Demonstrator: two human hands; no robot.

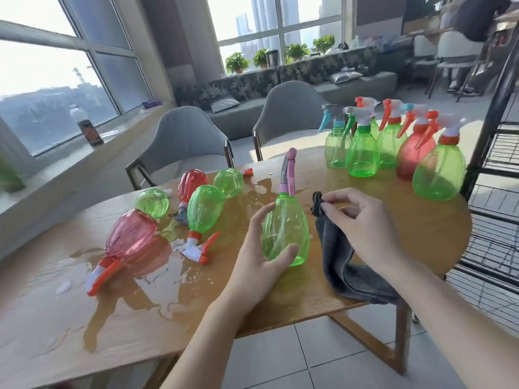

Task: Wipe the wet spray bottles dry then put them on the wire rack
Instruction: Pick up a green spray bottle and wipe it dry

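Bottles number six upright near the wire rack (494, 153), none racked, five lying wet on the worktop (196, 299), while the left hand (261, 265) grips a green bottle (285, 228) and the right hand (365, 220) pinches a cloth (337, 254).

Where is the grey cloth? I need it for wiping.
Head view, right of centre: the grey cloth hangs pinched in the right hand, beside the held green bottle.

wire rack (494, 153) cropped right, far bottles (393, 141) blurred

Glossy translucent plastic bottles (285, 228), matt grey cloth (339, 259), wet-sheened wood-grain table (421, 228), black wire rack (494, 153).
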